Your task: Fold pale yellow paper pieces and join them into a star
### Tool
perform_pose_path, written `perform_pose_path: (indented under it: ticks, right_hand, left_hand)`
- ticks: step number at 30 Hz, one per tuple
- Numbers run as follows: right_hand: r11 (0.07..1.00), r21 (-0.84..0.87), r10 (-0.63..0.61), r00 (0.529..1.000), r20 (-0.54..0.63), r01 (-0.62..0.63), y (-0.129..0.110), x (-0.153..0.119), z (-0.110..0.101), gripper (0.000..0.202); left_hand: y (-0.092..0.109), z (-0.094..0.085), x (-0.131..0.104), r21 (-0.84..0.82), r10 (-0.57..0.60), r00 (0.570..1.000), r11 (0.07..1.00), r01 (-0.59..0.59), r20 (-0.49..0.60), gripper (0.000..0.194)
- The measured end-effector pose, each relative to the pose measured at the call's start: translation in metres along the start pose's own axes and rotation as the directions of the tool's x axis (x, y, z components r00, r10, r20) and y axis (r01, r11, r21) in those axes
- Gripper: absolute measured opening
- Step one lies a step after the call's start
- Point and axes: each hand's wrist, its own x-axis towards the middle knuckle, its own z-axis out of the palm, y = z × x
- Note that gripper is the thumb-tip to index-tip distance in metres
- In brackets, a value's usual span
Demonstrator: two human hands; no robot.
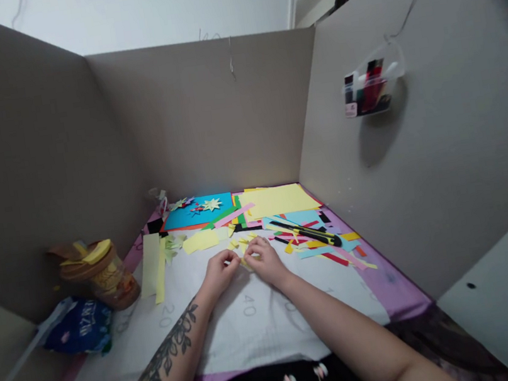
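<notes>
My left hand [222, 270] and my right hand [264, 261] meet over the middle of the white sheet [251, 334], fingers pinched close together. Between the fingertips shows a small piece of yellow paper [246, 264], partly hidden by the fingers. Just beyond them lie several small yellow paper pieces [239, 242]. Left of these rests a wider yellow paper strip [204, 240]. Pale green folded paper pieces [173, 244] lie farther left, beside long pale strips [151, 263].
A black utility knife [306, 233] lies on coloured paper scraps at right. Behind are yellow sheets [279, 201] and a blue sheet [176, 218] bearing a paper star [212, 204]. A brown-lidded tub [109, 279] and blue packet [78, 325] stand left. Grey panels enclose three sides.
</notes>
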Motion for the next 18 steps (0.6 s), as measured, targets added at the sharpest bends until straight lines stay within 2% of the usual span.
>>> perform_pose_path:
  ticks: [8, 12, 14, 18]
  right_hand:
    - [0.945, 0.288, 0.171, 0.985, -0.026, -0.156, 0.007, 0.005, -0.005, 0.004]
    - [0.817, 0.503, 0.266, 0.958, 0.107, -0.283, 0.004, 0.002, 0.004, 0.034]
    - [0.813, 0.494, 0.286, 0.950, 0.121, -0.308, 0.003, 0.001, 0.007, 0.034]
    - [0.868, 0.399, 0.304, 0.952, 0.042, -0.295, 0.006, 0.002, 0.003, 0.026]
  left_hand:
    - [0.001, -0.007, 0.004, -0.046, -0.087, 0.994, 0.995, 0.083, -0.071, 0.019]
    - [0.002, -0.005, 0.003, -0.072, -0.109, 0.991, 0.992, 0.103, -0.082, 0.021]
    - [0.002, -0.004, 0.003, -0.077, -0.109, 0.991, 0.992, 0.104, -0.072, 0.021]
    - [0.000, -0.009, 0.004, -0.059, -0.104, 0.993, 0.993, 0.101, -0.058, 0.020]
